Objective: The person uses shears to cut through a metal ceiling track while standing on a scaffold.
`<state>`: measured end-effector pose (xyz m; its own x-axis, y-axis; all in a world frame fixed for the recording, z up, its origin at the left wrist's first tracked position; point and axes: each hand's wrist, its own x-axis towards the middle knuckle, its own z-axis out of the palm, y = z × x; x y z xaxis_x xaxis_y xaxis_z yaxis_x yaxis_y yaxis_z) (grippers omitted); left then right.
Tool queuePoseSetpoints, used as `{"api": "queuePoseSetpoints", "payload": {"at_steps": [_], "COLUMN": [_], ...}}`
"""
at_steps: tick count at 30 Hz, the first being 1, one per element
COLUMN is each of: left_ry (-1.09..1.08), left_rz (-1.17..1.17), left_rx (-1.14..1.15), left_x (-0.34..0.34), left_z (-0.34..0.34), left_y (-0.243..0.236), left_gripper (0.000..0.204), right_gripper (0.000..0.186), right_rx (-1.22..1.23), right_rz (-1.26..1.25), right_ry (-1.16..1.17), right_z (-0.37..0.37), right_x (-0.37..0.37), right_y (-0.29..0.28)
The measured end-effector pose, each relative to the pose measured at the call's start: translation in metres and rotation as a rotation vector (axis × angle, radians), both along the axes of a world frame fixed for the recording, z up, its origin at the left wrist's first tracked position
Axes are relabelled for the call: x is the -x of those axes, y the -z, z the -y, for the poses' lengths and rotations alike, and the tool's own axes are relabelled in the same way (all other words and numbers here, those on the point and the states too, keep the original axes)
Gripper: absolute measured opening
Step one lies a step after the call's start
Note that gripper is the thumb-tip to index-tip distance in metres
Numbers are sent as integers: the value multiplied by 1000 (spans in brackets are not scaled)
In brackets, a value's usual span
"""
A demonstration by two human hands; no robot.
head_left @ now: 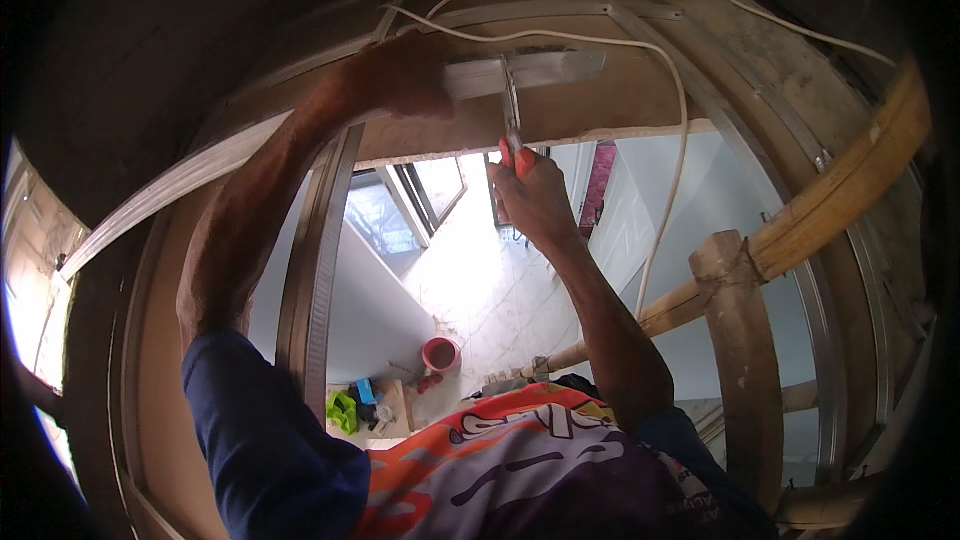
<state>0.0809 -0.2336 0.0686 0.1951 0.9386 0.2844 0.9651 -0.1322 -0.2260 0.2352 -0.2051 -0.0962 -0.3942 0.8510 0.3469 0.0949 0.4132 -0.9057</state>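
At the far left, a pale metal rail [200,171] is slanting up toward the person's left forearm. A stud [318,260] is standing to the right of that forearm. Beyond it, down on the floor [480,310], a lime-green item [343,412] is lying next to a blue one [366,392], and a red bucket [441,354] is standing a little further right.

Above, the left hand [412,78] is bearing on the near end of a metal strip [565,67]; it is blurring, so how tightly its fingers are closing cannot be told. The strip is stretching rightward from that hand, in front of a brown board [610,105]. Red-handled snips [513,120] are pointing upward, their blades crossing the strip. The right hand [532,198] is gripping the snips' handles, fingers wrapping around them.

A white cable [684,130] is arching over the strip and hanging down to the right. Further right, a bamboo pole [840,185] is running diagonally, meeting a wooden post [745,370].
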Motion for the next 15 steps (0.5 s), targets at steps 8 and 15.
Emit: {"api": "queuePoseSetpoints", "payload": {"at_steps": [8,15], "left_ry": [17,45], "left_rz": [-118,-82], "left_rx": [-127,-14], "left_x": [-19,-11], "left_z": [19,10], "left_y": [-3,-5], "left_gripper": [30,30], "right_gripper": [14,15], "right_rx": [61,112], "right_rz": [-13,-115], "right_ry": [-65,-84], "right_z": [0,-2], "right_x": [-18,-16], "right_y": [-4,-10]}}
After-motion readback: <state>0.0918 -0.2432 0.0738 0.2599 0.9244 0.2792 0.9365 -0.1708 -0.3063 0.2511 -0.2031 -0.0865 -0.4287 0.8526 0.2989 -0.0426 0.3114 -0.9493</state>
